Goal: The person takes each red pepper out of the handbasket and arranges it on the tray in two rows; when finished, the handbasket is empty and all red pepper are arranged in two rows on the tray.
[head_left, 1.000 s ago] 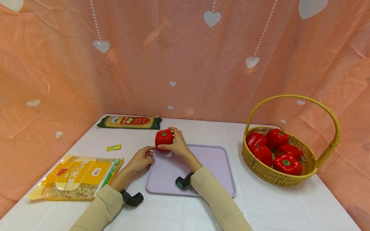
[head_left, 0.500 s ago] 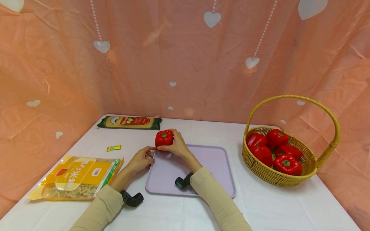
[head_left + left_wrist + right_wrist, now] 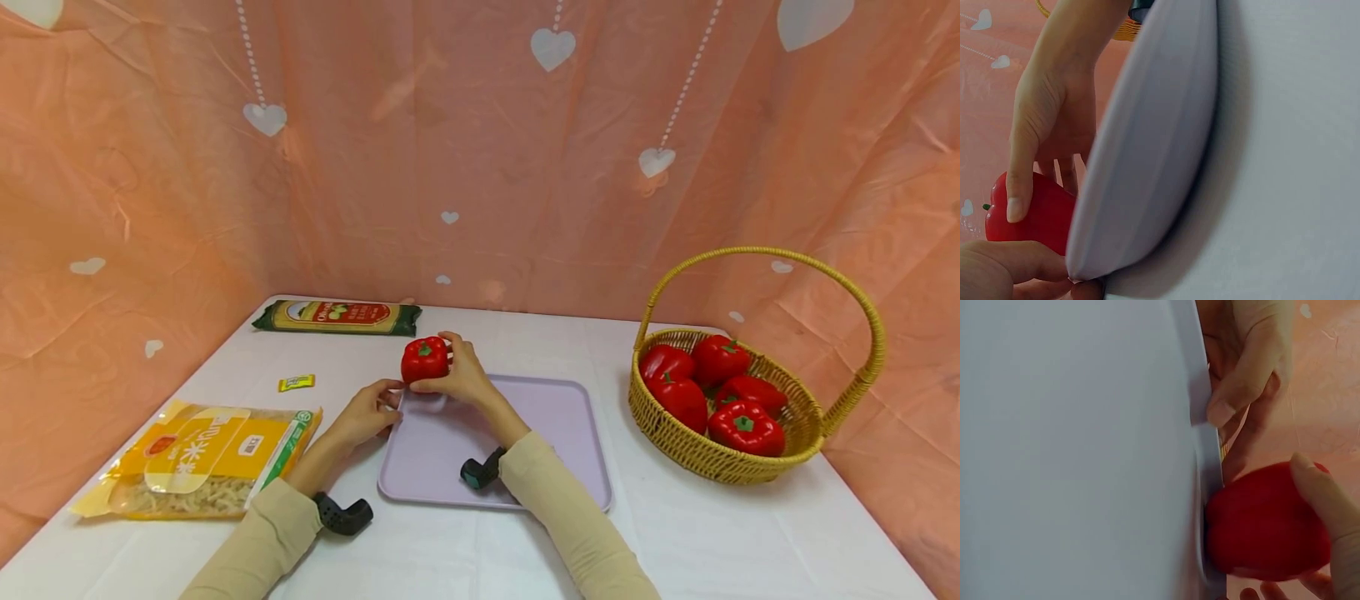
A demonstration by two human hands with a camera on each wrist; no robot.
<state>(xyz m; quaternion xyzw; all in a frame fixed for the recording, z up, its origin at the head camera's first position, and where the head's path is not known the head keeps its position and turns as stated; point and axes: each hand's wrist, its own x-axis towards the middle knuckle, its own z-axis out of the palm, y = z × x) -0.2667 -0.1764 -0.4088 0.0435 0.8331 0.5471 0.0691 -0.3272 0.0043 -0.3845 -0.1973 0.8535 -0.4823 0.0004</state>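
Observation:
A red bell pepper (image 3: 424,359) is at the far left corner of the pale purple tray (image 3: 525,433). My right hand (image 3: 461,379) grips it from the right, thumb across the near side and fingers behind. In the right wrist view, the pepper (image 3: 1269,525) is right at the tray's raised rim. My left hand (image 3: 365,415) pinches the tray's left rim; the thumb shows on the rim in the right wrist view, while some fingers are hidden behind it. The left wrist view shows the tray's edge (image 3: 1147,150) close up.
A wicker basket (image 3: 682,442) with a tall handle holds several red bell peppers at right. Left lie a yellow bag (image 3: 202,462) of pale food pieces and a small yellow packet (image 3: 296,383). A long green-ended package (image 3: 337,317) lies at the back.
The pepper has tipped slightly towards me and its lower end has risen a little in my right hand. My left hand stays at the tray's rim.

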